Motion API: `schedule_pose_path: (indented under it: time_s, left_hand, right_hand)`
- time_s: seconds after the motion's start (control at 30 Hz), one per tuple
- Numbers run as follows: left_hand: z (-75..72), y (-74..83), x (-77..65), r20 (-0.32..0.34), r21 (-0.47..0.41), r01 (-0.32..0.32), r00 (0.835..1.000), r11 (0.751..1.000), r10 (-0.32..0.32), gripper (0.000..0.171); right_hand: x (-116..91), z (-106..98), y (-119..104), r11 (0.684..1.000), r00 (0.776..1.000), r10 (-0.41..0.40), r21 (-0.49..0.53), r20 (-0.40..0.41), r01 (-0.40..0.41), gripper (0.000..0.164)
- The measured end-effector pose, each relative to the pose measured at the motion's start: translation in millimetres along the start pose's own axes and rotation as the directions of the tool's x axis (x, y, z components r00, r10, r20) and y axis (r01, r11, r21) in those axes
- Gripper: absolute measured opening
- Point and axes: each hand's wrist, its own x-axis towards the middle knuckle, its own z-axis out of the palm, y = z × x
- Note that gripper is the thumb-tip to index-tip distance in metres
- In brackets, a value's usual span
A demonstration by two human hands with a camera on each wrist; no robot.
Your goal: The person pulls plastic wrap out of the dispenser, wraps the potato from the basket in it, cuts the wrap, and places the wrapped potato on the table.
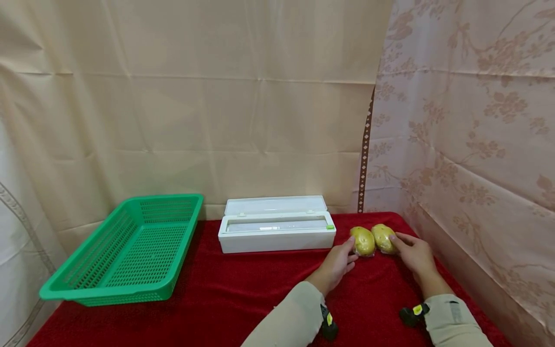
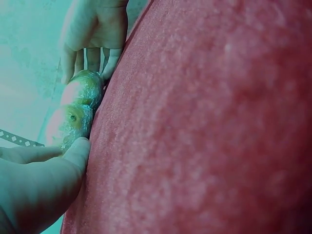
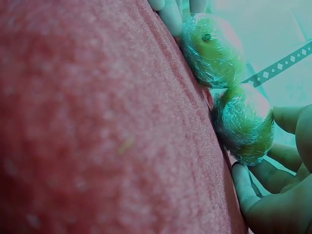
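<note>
Two yellow potatoes, the left potato [image 1: 363, 242] and the right potato [image 1: 384, 239], lie side by side on the red cloth, each wrapped in clear cling film. At the left potato's outer end rests my left hand [image 1: 335, 266], its thumb and fingertips straight against the film. My right hand [image 1: 416, 255] touches the far end of the other potato, thumb and fingers spread around that end. In the right wrist view the wrapped potato [image 3: 246, 124] sits by these fingertips, and the film's creases catch the light.
A white cling film box [image 1: 277, 241] with its lid raised and a small green slider stands left of the potatoes. Further left is a green perforated basket [image 1: 104, 295]. Beige curtains [image 1: 260, 106] hang behind the table and patterned cloth [image 1: 477, 120] on the right.
</note>
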Motion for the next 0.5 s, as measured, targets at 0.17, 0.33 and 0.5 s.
schedule_pose_path:
  time_s: [0.17,0.33,0.5]
  left_hand:
    - [-0.3,1.0,0.6,-0.008,0.0,-0.001,1.0,1.0,0.001,0.059]
    - [-3.8,6.0,-5.0,-0.009,0.101,0.02,1.0,0.995,-0.019,0.064]
    - [-19.0,12.1,-17.6,0.012,0.291,0.001,1.0,0.957,-0.004,0.064]
  right_hand:
    - [0.9,0.1,-2.2,1.0,1.0,0.021,0.02,0.002,-0.021,0.073]
    - [0.8,-1.9,-3.0,0.999,0.999,0.034,0.025,-0.033,-0.033,0.073]
    - [-2.1,-5.5,-10.9,0.999,0.995,0.023,0.03,-0.094,-0.02,0.068]
